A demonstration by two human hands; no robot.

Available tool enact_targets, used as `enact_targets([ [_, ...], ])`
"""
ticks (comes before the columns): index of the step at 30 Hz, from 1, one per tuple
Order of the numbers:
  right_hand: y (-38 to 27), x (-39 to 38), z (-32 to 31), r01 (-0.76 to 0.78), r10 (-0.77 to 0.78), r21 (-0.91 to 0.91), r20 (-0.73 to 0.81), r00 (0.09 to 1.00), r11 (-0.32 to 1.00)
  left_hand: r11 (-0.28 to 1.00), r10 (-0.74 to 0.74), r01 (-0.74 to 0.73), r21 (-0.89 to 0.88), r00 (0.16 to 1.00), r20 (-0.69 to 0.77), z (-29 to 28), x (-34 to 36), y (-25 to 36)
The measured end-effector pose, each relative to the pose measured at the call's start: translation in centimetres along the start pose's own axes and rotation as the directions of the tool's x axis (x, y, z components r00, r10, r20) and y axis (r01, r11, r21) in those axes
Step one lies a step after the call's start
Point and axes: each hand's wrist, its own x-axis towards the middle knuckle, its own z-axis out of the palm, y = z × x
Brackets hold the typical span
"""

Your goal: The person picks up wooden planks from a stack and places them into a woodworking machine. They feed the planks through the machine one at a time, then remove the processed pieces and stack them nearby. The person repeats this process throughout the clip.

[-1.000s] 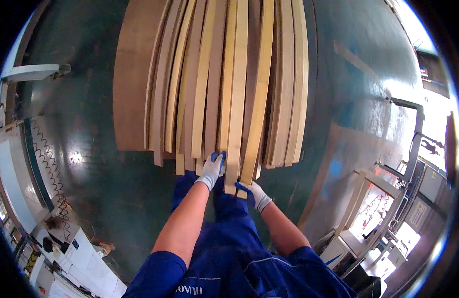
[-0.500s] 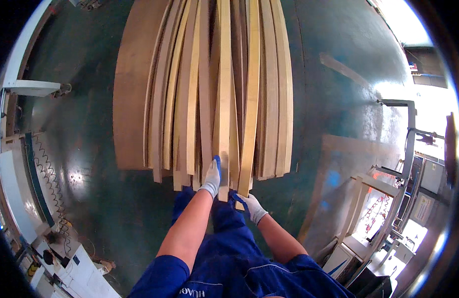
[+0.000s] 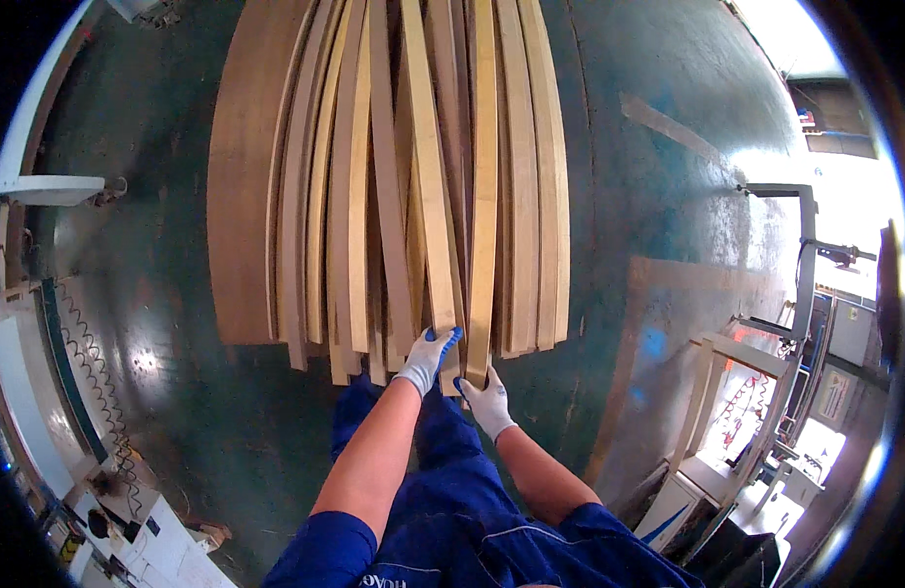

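My left hand (image 3: 428, 358), in a white glove with a blue palm, is closed on the near end of a pale wooden strip (image 3: 431, 225) that lies slanted over the others. My right hand (image 3: 482, 397), gloved alike, grips the end of a yellower strip (image 3: 482, 274) just to its right, its fingertips partly hidden at the end. Both strips are part of a bundle of long strips (image 3: 359, 245) in light and greyish-brown wood, ends uneven, resting beside or on a wide brown board (image 3: 242, 245). My legs show below the ends.
Dark green floor (image 3: 148, 274) surrounds the wood. At the left are white fixtures (image 3: 55, 186) with coiled hoses (image 3: 99, 392). At the right stand a grey metal frame (image 3: 805, 225), a cream wooden frame (image 3: 697, 412) and assorted equipment near a bright opening.
My left hand has shifted slightly right along with the pale strip's near end, which now slants toward the yellower strip. The two strip ends sit closer together, and my view has shifted slightly.
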Motion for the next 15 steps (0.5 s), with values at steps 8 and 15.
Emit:
enact_targets([
  [8,-2.7,-3.1,-3.4,-0.055,0.054,0.002,0.162,0.985,0.998,0.997,0.063,-0.061,0.056,0.998,-0.03,-0.6,-3.4,1.1],
  [15,-5.1,-8.0,-5.3,0.107,-0.139,0.148,0.225,0.965,0.983,0.918,0.205,-0.162,0.363,0.975,-0.083,-3.4,-9.3,4.0],
])
